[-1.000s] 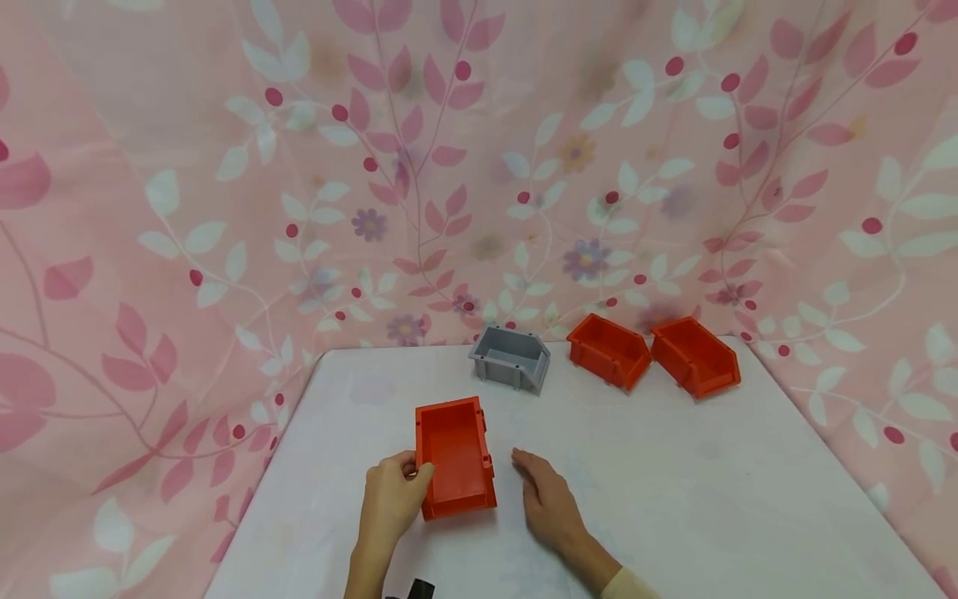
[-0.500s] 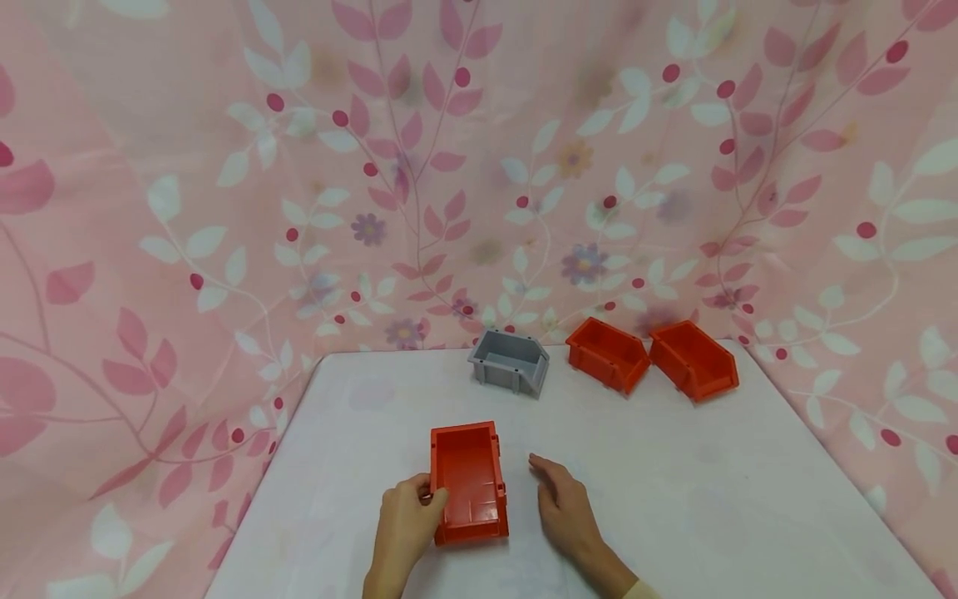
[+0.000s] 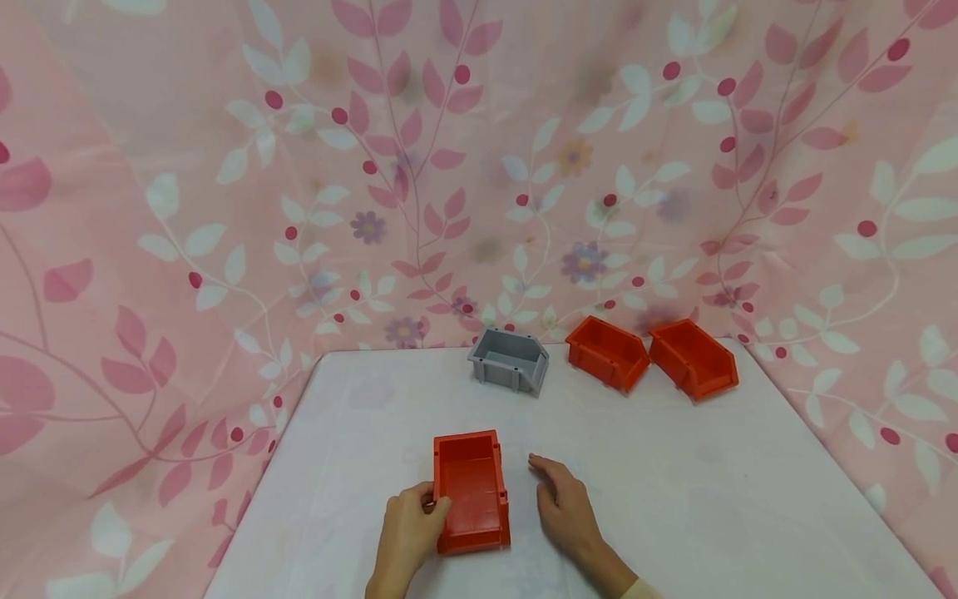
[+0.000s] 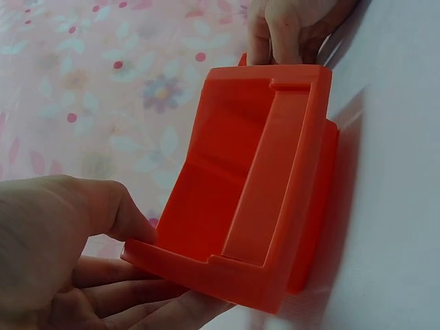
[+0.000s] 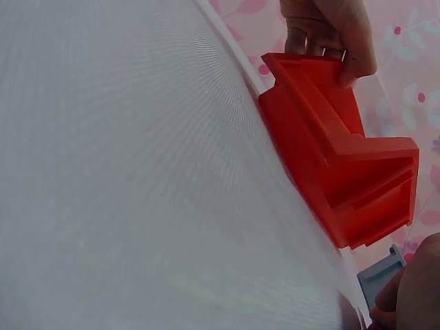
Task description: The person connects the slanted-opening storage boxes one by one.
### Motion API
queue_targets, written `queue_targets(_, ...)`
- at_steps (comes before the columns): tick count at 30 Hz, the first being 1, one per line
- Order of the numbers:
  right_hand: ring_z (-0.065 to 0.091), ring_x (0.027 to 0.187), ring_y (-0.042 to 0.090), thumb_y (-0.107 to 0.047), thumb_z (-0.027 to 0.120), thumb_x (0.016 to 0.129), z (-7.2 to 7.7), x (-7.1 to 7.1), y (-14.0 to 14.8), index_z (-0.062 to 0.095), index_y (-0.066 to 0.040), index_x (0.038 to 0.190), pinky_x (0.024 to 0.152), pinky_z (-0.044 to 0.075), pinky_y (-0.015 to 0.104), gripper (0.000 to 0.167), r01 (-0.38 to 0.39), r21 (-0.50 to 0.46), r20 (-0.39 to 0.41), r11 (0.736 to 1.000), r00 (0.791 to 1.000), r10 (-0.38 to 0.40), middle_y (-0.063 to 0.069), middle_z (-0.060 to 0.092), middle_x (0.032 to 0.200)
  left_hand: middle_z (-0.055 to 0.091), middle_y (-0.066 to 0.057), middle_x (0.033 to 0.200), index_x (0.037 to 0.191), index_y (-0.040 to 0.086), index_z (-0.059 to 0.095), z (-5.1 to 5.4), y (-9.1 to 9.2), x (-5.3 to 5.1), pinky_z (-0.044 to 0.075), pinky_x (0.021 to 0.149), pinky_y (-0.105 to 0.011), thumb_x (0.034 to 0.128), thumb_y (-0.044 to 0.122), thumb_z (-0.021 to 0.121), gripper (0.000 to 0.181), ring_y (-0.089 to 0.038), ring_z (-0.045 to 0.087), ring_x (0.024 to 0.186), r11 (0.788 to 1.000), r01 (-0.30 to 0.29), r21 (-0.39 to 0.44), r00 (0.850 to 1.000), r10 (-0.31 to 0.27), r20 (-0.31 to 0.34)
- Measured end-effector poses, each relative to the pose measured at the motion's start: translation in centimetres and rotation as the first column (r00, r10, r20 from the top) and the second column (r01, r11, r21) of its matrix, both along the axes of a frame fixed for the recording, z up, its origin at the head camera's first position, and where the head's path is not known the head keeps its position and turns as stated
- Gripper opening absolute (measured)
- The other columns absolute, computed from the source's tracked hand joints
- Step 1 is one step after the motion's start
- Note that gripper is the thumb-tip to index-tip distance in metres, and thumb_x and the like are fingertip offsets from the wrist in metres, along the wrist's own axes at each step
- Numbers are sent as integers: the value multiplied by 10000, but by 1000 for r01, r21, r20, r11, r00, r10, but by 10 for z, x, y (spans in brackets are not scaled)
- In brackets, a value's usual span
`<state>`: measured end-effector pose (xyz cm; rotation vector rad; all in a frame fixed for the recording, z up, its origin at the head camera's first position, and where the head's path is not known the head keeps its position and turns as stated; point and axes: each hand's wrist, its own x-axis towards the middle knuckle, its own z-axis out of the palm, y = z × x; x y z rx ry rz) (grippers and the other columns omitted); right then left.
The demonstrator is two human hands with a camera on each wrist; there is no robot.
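My left hand (image 3: 410, 527) pinches the left wall of a red plastic storage bin (image 3: 473, 499) near the front of the table. In the left wrist view, the thumb lies inside the rim and the fingers (image 4: 137, 295) are under the outside of the wall. The bin (image 4: 220, 158) faces up, and no contents show inside it. To its right, my right hand (image 3: 570, 514) stays apart from it, fingers extended and slightly bent, holding nothing. The right wrist view shows the bin (image 5: 344, 158) low over the white surface; whether it touches is hard to tell.
A grey bin (image 3: 511, 361) stands at the back of the white-covered table (image 3: 659, 482). Right of it are two more red bins, one nearer the middle (image 3: 609, 353) and one near the back right corner (image 3: 694, 359). A pink floral curtain (image 3: 479, 166) hangs behind and at both sides.
My left hand has brought the red bin closer to me and slightly right. My right hand has shifted a little right. The bins at the back stay put.
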<state>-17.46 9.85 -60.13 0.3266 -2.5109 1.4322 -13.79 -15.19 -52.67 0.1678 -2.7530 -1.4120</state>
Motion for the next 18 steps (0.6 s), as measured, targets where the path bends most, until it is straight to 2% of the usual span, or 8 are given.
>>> queue_targets(10,598,1278,164,42,575,982,0,0,0,643,-53,1389,1061,477,445,423,3,2,23,1000,1000,-3,13,672,1348,756,-162,1046,1204,-109,706,-2,2,4,623,764,-438,915,104,675,360,-278,732,904,999,44,-9,999,-44,23)
queue_targets(12,604,1270,164,33,581,986,-1,0,0,644,-55,1389,1053,484,442,417,5,9,17,1000,1000,-5,5,672,1346,735,-197,1136,1279,-103,665,-2,4,5,610,812,-481,915,132,687,433,-329,725,985,998,25,-50,1000,-25,10)
queue_targets(15,619,1252,178,37,594,980,-2,-1,0,650,-47,1380,1036,497,453,413,3,12,-4,1000,1000,-3,12,677,1339,601,-221,1416,1472,-57,526,-2,7,5,519,973,-570,940,164,691,600,-400,612,1246,993,11,-114,999,-16,-41)
queue_targets(18,629,1240,196,52,597,971,-3,-1,0,650,-36,1373,1023,506,468,414,-2,16,-27,1000,1000,2,27,679,1333,375,-160,1631,1587,-4,387,-5,9,4,395,1091,-594,994,123,636,656,-400,411,1443,982,61,-176,989,-83,-121)
